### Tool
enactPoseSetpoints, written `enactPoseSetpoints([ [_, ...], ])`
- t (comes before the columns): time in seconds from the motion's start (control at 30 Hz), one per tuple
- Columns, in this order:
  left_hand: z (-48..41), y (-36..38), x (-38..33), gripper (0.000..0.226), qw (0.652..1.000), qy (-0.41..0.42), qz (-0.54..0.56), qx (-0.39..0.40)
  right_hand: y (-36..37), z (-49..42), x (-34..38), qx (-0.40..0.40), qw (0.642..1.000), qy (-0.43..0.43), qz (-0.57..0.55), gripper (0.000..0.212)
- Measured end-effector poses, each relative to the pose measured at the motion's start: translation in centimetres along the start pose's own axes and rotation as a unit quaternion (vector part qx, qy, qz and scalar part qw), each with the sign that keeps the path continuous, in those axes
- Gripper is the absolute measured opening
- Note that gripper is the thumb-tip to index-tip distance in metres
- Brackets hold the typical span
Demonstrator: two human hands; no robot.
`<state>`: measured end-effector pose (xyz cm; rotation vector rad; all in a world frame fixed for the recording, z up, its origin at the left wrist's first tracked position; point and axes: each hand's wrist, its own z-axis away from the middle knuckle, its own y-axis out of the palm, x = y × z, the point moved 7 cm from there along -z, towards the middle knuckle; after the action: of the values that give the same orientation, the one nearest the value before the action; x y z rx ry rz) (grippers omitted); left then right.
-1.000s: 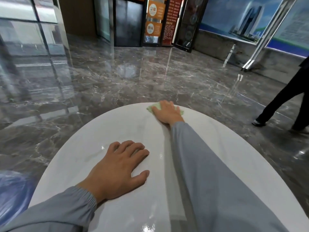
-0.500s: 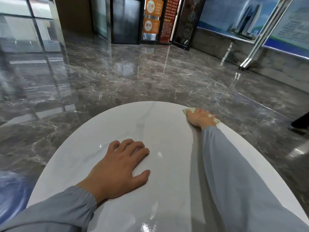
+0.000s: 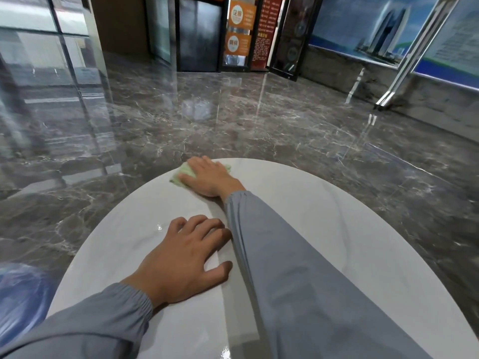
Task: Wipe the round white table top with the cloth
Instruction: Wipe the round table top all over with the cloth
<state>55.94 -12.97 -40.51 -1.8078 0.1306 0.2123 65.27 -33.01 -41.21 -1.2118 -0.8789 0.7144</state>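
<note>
The round white table top (image 3: 350,244) fills the lower middle of the head view. My right hand (image 3: 210,177) presses flat on a light green cloth (image 3: 182,174) at the table's far edge, a little left of centre; most of the cloth is hidden under the palm. My left hand (image 3: 181,257) rests flat on the table nearer to me, fingers spread, holding nothing. Both arms wear grey sleeves.
Glossy dark marble floor (image 3: 233,120) surrounds the table. A glass wall (image 3: 39,73) stands at the left, dark doors with orange signs (image 3: 238,29) at the back, a slanted metal post (image 3: 404,63) at the right. Something blue (image 3: 20,301) lies low left beside the table.
My right hand has swept the cloth along the far edge, first from the centre to the right, then back to the left. The left hand stayed put. The person at the right has left view.
</note>
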Motion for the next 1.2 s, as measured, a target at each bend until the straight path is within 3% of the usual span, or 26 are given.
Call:
enactPoseSetpoints([
  [0.13, 0.1, 0.2, 0.1, 0.054, 1.0, -0.007, -0.002, -0.002, -2.1, 4.0, -10.9, -0.053, 0.984, 0.172, -0.015, 0.077],
  [0.3, 0.1, 0.4, 0.2, 0.055, 1.0, -0.006, 0.008, 0.007, -2.9, 14.3, -26.1, -0.072, 0.933, 0.351, -0.038, 0.081],
  [0.4, 0.1, 0.3, 0.0, 0.055, 1.0, -0.005, 0.004, 0.004, -2.8, 20.4, -31.4, -0.058, 0.906, 0.418, -0.037, 0.081],
  [0.53, 0.1, 0.1, -0.2, 0.055, 1.0, -0.004, 0.009, 0.006, -2.7, 21.8, -32.3, -0.041, 0.894, 0.444, -0.042, 0.076],
  [0.63, 0.0, 0.1, -0.3, 0.055, 1.0, -0.003, 0.015, 0.003, -2.6, 17.7, -29.6, -0.016, 0.913, 0.406, -0.04, 0.075],
  [0.83, 0.0, 0.2, -0.1, 0.056, 1.0, -0.001, 0.015, -0.006, -1.6, 3.5, -13.9, 0.02, 0.983, 0.184, 0.006, 0.071],
  [1.03, -0.2, 0.3, 0.1, 0.063, 1.0, 0.006, -0.004, 0.001, 2.1, -1.9, 4.7, 0.081, 0.993, -0.069, 0.052, 0.07],
  [1.1, -0.2, 0.4, 0.1, 0.067, 1.0, 0.003, -0.005, 0.003, 2.4, -1.5, 6.7, 0.08, 0.99, -0.105, 0.057, 0.071],
  [1.2, 0.0, 0.2, 0.0, 0.061, 1.0, 0.003, 0.005, -0.004, 1.4, -0.3, 4.8, 0.062, 0.995, -0.074, 0.027, 0.072],
])
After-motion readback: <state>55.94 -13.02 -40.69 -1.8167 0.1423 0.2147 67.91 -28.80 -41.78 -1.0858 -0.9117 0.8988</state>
